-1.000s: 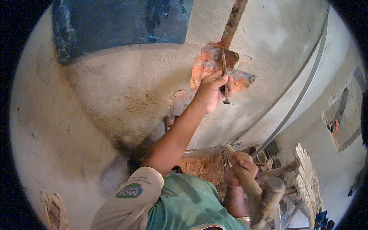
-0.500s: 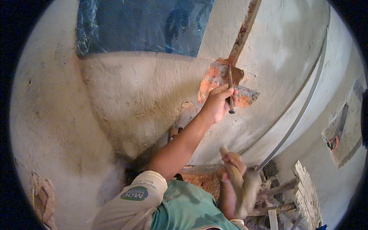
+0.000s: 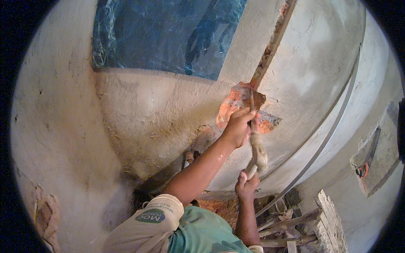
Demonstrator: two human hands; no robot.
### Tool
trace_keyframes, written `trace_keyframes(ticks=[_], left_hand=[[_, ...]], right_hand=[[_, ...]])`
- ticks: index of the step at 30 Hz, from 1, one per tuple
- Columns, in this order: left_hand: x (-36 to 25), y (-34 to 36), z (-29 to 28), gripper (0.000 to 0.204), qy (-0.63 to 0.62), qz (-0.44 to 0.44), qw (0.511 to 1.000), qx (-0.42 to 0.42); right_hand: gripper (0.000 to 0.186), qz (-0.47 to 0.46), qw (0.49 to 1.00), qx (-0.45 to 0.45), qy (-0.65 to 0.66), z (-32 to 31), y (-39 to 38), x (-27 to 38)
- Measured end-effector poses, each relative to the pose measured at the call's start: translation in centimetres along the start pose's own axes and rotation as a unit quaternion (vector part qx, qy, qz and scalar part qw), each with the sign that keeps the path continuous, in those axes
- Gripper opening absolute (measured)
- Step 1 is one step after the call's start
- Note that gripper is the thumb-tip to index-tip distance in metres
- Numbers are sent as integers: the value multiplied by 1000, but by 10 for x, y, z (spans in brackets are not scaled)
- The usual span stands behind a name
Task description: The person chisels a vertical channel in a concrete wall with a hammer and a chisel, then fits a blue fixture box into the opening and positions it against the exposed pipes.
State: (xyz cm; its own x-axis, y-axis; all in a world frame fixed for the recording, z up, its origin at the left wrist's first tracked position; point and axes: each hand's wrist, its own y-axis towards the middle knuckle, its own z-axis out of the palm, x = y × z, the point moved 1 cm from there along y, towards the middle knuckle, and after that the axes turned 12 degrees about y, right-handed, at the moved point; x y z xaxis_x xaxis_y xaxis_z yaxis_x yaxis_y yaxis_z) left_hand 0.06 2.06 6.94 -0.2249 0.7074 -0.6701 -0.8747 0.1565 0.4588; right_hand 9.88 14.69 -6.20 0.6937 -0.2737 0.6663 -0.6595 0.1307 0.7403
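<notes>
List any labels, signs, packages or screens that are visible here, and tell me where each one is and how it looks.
Sleeve patch: on the pale sleeve of the person's left arm, bottom centre; oval, dark green with light lettering.
Blue sheet: on the plastered wall at top, above the left hand; large, glossy, dark blue, marbled. Whether it is a sign or a screen cannot be told.
No packages in view.

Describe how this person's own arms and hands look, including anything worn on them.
Both hands are bare, with no gloves, rings or watch to be seen. The left hand ends a long bare forearm that looks wet or shiny. Its upper arm wears a short cream sleeve bearing an oval green printed patch, joined to a green shirt. The right hand and its forearm are bare too; any sleeve there lies out of view.
</notes>
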Motion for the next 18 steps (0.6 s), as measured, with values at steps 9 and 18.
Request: trace_keyframes(ticks=[9,18], left_hand=[[-1,-4,-1,10,4,-24,999,-27],[12,-5,-12,13,-8,-39,998,-49]], right_hand=[[43,-311,895,-64,314,7,4,59],[34,-70,991,-83,80,-22,-5,28]])
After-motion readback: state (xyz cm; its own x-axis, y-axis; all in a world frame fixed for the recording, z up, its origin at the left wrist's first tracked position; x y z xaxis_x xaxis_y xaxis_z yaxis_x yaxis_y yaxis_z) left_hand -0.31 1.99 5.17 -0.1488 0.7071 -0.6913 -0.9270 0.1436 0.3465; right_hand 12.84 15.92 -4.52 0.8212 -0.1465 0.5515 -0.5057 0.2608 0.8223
